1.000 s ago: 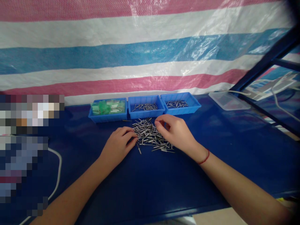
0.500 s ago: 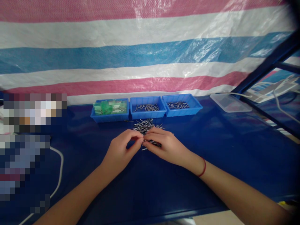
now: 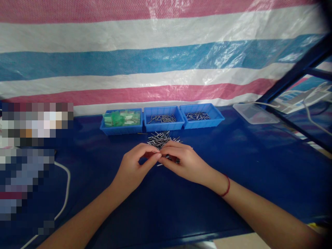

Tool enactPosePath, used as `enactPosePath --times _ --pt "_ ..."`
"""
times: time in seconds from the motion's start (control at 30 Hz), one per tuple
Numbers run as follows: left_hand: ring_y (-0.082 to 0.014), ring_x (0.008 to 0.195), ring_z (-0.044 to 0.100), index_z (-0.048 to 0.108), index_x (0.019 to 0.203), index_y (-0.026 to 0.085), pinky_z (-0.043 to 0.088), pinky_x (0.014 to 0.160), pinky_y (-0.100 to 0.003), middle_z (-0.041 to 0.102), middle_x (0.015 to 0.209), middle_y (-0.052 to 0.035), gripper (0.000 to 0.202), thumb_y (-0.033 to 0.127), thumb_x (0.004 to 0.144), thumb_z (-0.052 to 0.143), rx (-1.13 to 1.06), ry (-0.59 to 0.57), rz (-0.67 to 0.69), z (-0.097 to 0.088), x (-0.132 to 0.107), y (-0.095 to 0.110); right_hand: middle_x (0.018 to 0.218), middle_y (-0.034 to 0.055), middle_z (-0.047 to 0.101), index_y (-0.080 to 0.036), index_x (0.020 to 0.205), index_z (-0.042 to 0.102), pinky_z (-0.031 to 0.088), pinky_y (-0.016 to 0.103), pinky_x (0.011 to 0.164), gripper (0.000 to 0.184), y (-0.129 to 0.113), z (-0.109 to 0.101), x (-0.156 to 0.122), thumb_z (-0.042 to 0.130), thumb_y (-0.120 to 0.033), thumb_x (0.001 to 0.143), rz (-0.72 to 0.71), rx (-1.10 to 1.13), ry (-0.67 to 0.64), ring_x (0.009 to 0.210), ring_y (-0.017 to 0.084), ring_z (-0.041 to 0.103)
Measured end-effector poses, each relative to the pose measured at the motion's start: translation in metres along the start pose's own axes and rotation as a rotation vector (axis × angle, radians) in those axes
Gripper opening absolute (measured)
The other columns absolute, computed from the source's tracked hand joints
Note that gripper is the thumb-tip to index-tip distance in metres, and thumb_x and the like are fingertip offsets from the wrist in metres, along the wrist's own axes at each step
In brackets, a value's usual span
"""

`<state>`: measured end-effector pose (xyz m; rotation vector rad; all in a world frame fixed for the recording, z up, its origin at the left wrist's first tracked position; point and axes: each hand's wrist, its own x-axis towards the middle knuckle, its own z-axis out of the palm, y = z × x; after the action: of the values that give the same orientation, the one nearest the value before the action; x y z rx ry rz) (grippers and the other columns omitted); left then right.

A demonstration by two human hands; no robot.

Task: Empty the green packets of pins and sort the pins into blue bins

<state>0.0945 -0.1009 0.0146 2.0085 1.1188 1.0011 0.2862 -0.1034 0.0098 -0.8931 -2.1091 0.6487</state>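
A heap of small metal pins (image 3: 160, 139) lies on the dark blue table (image 3: 246, 166), just in front of three blue trays. My left hand (image 3: 135, 167) and my right hand (image 3: 183, 160) meet fingertip to fingertip at the near edge of the heap. Both are pinched closed, and a few pins show under my right fingers. What my left fingers pinch is too small to make out. A red string circles my right wrist (image 3: 226, 186).
The left blue tray (image 3: 121, 121) holds green and clear pieces; the middle tray (image 3: 163, 119) and right tray (image 3: 201, 117) hold metal pins. A clear lid (image 3: 255, 113) lies at back right. A white cable (image 3: 64, 186) curves at left. A striped tarp hangs behind.
My hands came together from apart on the heap. The right hand drew back toward me and now covers the near part of the pins; between the last two frames little moved.
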Motion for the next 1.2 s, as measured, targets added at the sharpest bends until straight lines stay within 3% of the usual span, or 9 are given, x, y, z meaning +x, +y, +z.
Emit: enactPosePath --times 0.37,0.6,0.77,0.93,1.0,1.1,1.2 --pt "-0.0109 0.079 0.062 0.066 0.092 0.021 0.049 0.072 -0.021 0.064 0.089 -0.0003 0.007 0.02 0.086 0.064 -0.015 0.055 0.074 -0.001 0.0 -0.004 0.086 0.0046 0.066 -0.017 0.092 0.069 0.045 0.022 0.057 0.009 0.001 -0.007 0.0 0.062 -0.018 0.087 0.032 0.009 0.125 0.066 0.01 0.057" --pt "-0.0122 0.081 0.063 0.067 0.09 0.021 0.05 0.072 -0.022 0.063 0.091 -0.0014 0.005 0.021 0.085 0.065 -0.067 0.067 0.043 0.002 0.0 -0.008 0.088 0.0055 0.066 -0.016 0.095 0.069 0.048 0.022 0.058 0.011 -0.006 -0.012 0.0 0.061 -0.021 0.088 -0.046 -0.002 0.169 0.067 0.01 0.058" --pt "-0.0117 0.075 0.063 0.066 0.087 0.019 0.05 0.067 -0.021 0.065 0.088 -0.0016 0.005 0.023 0.085 0.064 -0.1 0.005 -0.023 0.004 0.0 -0.007 0.089 0.0071 0.066 -0.016 0.089 0.066 0.051 0.028 0.072 0.009 -0.006 -0.014 -0.003 0.057 -0.019 0.089 -0.145 -0.143 0.131 0.082 0.016 0.062" --pt "-0.0125 0.078 0.063 0.066 0.087 0.019 0.051 0.069 -0.022 0.066 0.088 -0.002 0.007 0.023 0.087 0.061 -0.075 -0.083 -0.039 0.006 -0.001 -0.005 0.081 0.0056 0.063 -0.016 0.081 0.062 0.049 0.028 0.067 0.009 -0.006 -0.01 -0.005 0.057 -0.02 0.088 -0.142 -0.198 0.137 0.075 0.015 0.06" --pt "-0.013 0.081 0.064 0.065 0.099 0.02 0.052 0.071 -0.024 0.065 0.094 -0.0027 0.013 0.025 0.088 0.06 -0.046 -0.096 -0.044 0.005 -0.001 -0.006 0.078 0.0043 0.062 -0.016 0.079 0.061 0.047 0.026 0.064 0.01 -0.007 -0.012 -0.003 0.057 -0.019 0.088 -0.128 -0.178 0.157 0.071 0.014 0.058" --pt "-0.0143 0.082 0.063 0.055 0.123 0.022 0.052 0.072 -0.027 0.062 0.109 -0.0048 0.038 0.032 0.087 0.06 0.133 -0.103 -0.041 -0.003 0.002 -0.007 0.074 0.002 0.06 -0.017 0.076 0.06 0.045 0.025 0.061 0.013 0.0 -0.024 0.002 0.056 -0.02 0.088 -0.06 -0.21 0.265 0.066 0.012 0.055" --pt "-0.0163 0.084 0.062 0.059 0.12 0.023 0.051 0.076 -0.03 0.061 0.114 -0.0051 0.035 0.038 0.089 0.056 0.394 -0.179 0.0 -0.019 0.007 -0.008 0.074 0.002 0.062 -0.018 0.077 0.063 0.044 0.026 0.06 0.016 0.024 -0.047 0.005 0.056 -0.026 0.089 0.082 -0.349 0.489 0.064 0.013 0.055"
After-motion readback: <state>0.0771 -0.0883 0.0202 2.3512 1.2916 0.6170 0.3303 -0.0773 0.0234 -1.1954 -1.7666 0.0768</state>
